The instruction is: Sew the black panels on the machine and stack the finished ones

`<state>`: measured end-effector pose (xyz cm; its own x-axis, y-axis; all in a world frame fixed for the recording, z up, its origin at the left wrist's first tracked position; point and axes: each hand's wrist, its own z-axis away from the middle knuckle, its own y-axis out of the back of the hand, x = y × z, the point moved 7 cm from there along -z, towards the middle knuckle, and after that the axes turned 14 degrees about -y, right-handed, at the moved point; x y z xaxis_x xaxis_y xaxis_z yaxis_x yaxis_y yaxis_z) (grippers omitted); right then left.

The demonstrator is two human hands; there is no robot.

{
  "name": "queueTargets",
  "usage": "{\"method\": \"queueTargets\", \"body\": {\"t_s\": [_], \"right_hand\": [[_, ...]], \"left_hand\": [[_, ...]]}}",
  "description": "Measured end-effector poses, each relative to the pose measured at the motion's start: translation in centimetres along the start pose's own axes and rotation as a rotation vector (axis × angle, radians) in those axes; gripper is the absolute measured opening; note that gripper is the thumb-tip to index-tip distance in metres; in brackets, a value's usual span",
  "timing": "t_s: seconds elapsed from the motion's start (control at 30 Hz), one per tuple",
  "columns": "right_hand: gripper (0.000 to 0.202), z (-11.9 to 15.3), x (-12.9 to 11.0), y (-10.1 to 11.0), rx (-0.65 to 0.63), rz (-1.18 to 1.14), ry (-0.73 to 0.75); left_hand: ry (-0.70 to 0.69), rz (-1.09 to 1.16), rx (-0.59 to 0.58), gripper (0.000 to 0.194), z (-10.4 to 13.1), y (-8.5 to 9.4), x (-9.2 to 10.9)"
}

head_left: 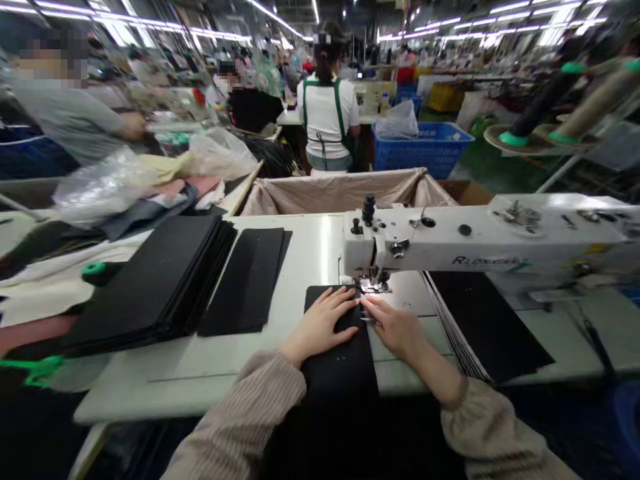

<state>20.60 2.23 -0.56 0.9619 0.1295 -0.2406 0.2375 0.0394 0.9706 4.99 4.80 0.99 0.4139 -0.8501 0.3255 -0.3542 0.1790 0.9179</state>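
A black fabric panel [340,373] lies under the sewing machine's head and hangs over the table's front edge towards me. Pressed flat on it with fingers spread is my left hand [327,320]. My right hand [397,327] is at the panel's right edge, just before the presser foot [373,287], its fingers drawn together. Something small and shiny shows by those fingertips, too small to name. The white sewing machine [450,247] reaches in from the right, with a lit needle area.
Left on the table [200,373] are a tall stack of black panels [160,267] and a smaller pile [245,280]. Another stack [490,327] lies right, beneath the machine arm. A fabric-lined bin [340,190] stands behind the table. A co-worker [327,107] sits beyond, near a blue crate [420,150].
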Motion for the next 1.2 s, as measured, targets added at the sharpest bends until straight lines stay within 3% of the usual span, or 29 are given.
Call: {"method": "queueTargets", "body": {"t_s": [0.43,0.6,1.2], "right_hand": [[0.055,0.05,0.06,0.28,0.025,0.023,-0.016],[0.054,0.11,0.15,0.2,0.049,0.022,-0.007],[0.05,0.29,0.27,0.56,0.047,0.019,-0.005]], "left_hand": [[-0.045,0.008,0.058,0.052,-0.3,0.11,-0.13],[-0.042,0.0,0.105,0.037,-0.15,0.7,0.22],[-0.085,-0.04,0.073,0.033,-0.1,0.92,0.57]]}}
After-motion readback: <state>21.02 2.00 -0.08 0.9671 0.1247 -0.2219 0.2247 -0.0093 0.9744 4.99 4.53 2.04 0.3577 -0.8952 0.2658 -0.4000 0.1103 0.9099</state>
